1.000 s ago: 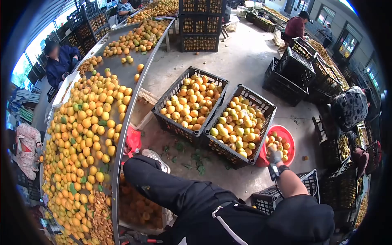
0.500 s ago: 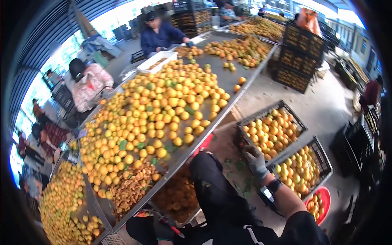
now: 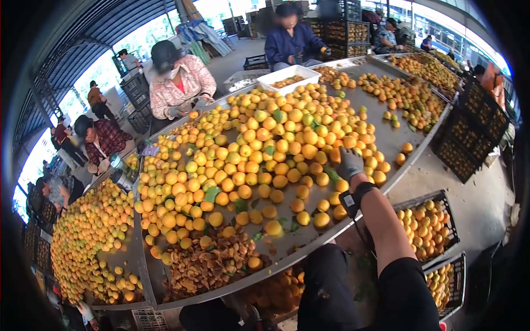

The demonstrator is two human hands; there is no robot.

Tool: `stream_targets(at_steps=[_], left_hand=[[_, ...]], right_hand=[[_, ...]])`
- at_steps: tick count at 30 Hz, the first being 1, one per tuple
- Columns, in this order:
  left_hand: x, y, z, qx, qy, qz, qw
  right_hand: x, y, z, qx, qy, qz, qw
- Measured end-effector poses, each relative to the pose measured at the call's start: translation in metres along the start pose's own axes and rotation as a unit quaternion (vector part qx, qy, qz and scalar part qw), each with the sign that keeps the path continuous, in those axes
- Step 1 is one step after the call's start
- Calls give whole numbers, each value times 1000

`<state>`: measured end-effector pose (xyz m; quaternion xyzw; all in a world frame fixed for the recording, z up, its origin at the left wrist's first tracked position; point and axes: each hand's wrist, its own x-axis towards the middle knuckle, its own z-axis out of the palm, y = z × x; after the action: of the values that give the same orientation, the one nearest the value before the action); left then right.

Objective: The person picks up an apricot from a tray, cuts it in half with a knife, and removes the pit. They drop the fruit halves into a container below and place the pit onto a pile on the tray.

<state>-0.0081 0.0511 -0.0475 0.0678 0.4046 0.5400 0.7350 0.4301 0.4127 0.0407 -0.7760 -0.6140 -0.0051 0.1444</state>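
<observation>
- Now our right hand (image 3: 350,164), in a gray glove, is down at the yellow fruit (image 3: 292,138); we cannot tell if its fingers grip any.
- All around it, we see the fruit in a big heap on our metal table (image 3: 377,113).
- Near our side lie brown bits (image 3: 207,265).
- Past the heap, we see a white tray (image 3: 270,84) and a person in blue (image 3: 284,43).

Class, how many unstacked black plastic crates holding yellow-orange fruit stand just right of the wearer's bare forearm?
2: an upper crate, and a lower crate just below it in view. Others may be hidden.
</observation>
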Motion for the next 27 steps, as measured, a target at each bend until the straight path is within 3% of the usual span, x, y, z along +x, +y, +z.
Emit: stream_targets(at_steps=[4, 7, 9, 12, 16, 18, 19, 20, 21, 22, 23, 24, 25, 26, 27], left_hand=[[14, 6, -6, 42, 35, -30, 998], [11, -2, -11, 68, 55, -81, 993], [8, -13, -9, 78, 55, -112, 989], [-6, -26, -7, 96, 51, -154, 982], [-25, -33, -3, 127, 30, -181, 975], [-36, -33, -3, 144, 21, -191, 971], [-41, -33, -2, 151, 16, -195, 969], [-50, -36, 1, 156, 13, -201, 967], [-47, -42, -9, 150, 11, -198, 969], [-39, -51, -27, 247, -18, -124, 961], [-40, -60, -38, 338, -45, -48, 939], [-42, -52, -20, 331, -40, -47, 942], [-41, -32, 14, 276, 30, -44, 960], [-43, -19, 32, 222, 100, -39, 969], [-36, -18, 18, 357, 40, 53, 932]], right_hand=[[31, -3, 34, -6, -38, 27, 999], [28, 0, 50, -42, -123, 0, 992], [16, 2, 67, -81, -23, -109, 991], [-22, -21, 40, -69, -97, -134, 984], [-43, -21, 43, 10, -98, -192, 976], [-55, -30, 24, 16, -43, -207, 977], [-64, -38, 12, 232, 12, -223, 947], [-75, -45, 4, 435, 61, -228, 869], [-90, -49, 3, 576, 12, -185, 796], [-125, -66, -26, 714, -119, -126, 679], [-145, -64, -24, 751, -193, -187, 603], [-168, -70, -14, 875, -275, -79, 391], [-197, -87, -43, 890, -315, -15, 329], [-220, -90, -38, 887, -338, 13, 313], [-242, -92, -29, 880, -362, 27, 307]])
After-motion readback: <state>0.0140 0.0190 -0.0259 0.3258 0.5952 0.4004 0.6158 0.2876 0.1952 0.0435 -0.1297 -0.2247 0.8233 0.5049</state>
